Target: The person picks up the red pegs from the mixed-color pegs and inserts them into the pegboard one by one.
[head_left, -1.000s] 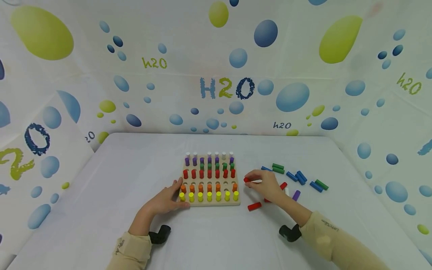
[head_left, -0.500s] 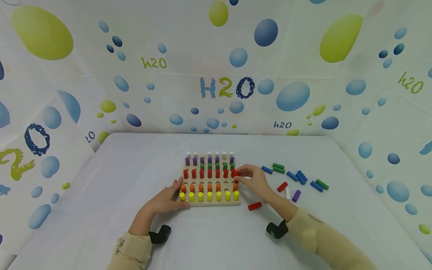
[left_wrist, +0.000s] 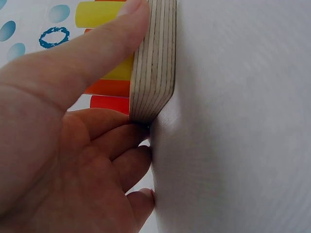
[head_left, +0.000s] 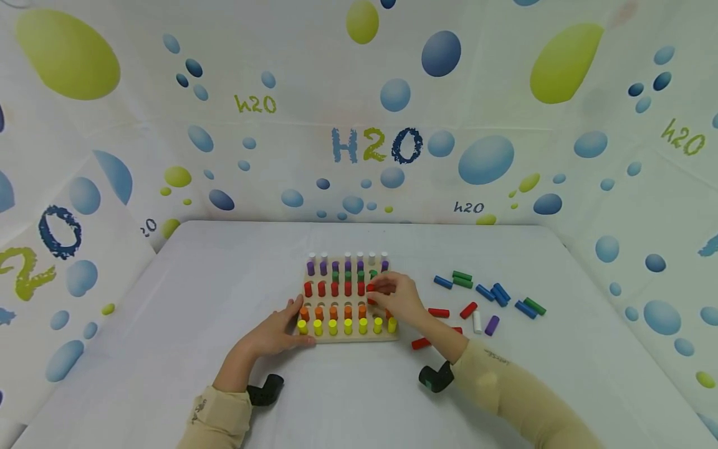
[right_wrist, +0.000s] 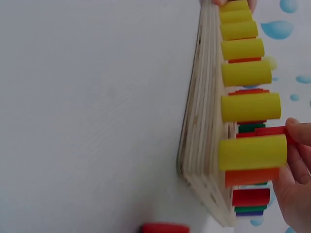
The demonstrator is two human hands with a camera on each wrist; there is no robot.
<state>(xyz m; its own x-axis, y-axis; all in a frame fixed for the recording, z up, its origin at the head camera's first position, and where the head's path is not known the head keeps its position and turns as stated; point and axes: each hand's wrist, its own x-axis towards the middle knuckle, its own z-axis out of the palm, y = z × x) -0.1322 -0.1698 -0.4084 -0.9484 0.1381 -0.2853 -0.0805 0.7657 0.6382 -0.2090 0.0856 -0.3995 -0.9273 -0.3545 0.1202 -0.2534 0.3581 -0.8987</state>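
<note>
**Red cylindrical peg (head_left: 370, 289) pinched over the beige wooden pegboard (head_left: 353, 338)**

Head: my right grip (head_left: 399, 300) pinches it above the pegboard's right half; loose coloured cylinders (head_left: 500, 295) lie to the pegboard's right.

Left wrist: my left grip (left_wrist: 63, 155) clasps the pegboard's near left corner.

Right wrist: the pinched peg shows beyond the pegboard's yellow cylinders (right_wrist: 251, 108).

Right grip (right_wrist: 297, 189) pinches a red peg (right_wrist: 271, 130) at the plywood board (right_wrist: 200, 111) — partly hidden behind the yellow pegs (right_wrist: 247, 73), can't tell if seated. Second red peg (right_wrist: 166, 228) lies on the worktop (right_wrist: 92, 107) — blurred, cut off by the frame.
</note>
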